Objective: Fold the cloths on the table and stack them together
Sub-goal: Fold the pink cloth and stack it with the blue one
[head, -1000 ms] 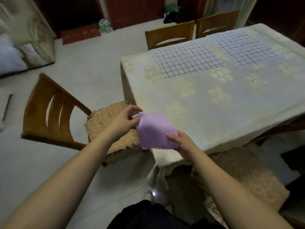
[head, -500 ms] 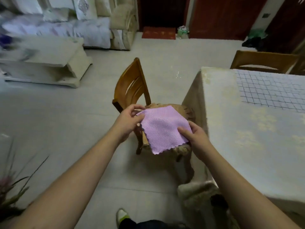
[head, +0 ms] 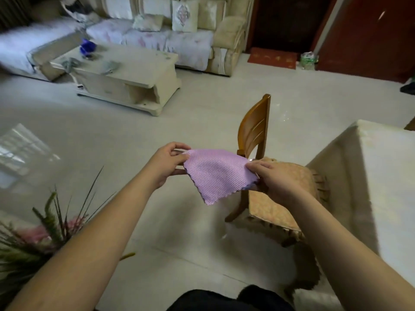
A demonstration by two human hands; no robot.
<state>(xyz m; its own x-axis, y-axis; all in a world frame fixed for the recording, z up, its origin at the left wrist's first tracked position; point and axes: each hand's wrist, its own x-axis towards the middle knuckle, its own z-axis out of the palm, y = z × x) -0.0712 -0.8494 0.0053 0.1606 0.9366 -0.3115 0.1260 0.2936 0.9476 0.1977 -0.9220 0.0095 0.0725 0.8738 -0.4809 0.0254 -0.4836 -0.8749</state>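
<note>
A folded lilac textured cloth (head: 219,173) hangs in the air between my hands, above the floor and left of a chair. My left hand (head: 167,163) pinches its upper left corner. My right hand (head: 271,176) pinches its right edge, fingers curled under the cloth. One free corner droops downward. The table (head: 381,176) with its pale cloth cover shows only at the right edge; no other cloths are in view.
A wooden chair (head: 258,135) with a padded seat stands right behind the cloth, next to the table. A low cream coffee table (head: 134,79) and a sofa (head: 179,34) lie farther back. A potted plant (head: 38,239) is at lower left.
My view has swung left, from the table to the living room. Both hands kept hold of the lilac cloth and carried it off the table's corner to above the floor by the chair.
</note>
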